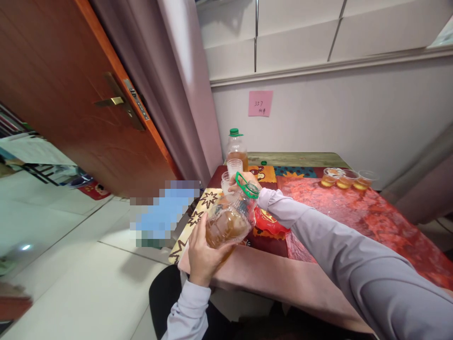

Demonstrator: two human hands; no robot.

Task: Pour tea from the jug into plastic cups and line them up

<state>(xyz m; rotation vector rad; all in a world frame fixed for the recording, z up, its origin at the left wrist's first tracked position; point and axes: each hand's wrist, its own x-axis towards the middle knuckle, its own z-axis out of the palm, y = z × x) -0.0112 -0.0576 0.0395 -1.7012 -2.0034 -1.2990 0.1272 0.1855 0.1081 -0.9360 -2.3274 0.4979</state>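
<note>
My left hand (204,250) is wrapped round the base of a clear plastic jug (228,225) of amber liquid, which is tilted with its open neck and green handle (244,185) toward the upper right. Behind the handle, my right hand (247,179) has its fingers curled at the stacked clear plastic cups (227,182); the jug neck and handle partly hide them, and its exact hold is unclear. Another stack of cups (235,166) stands just beyond. A second jug (237,150) with a green cap stands upright at the back.
Several cups (342,182) of yellow liquid stand at the table's back right. A red packet (271,221) lies under my right forearm. A small green cap (264,163) sits near the back edge. Left are a wooden door (81,94) and a black chair (164,293).
</note>
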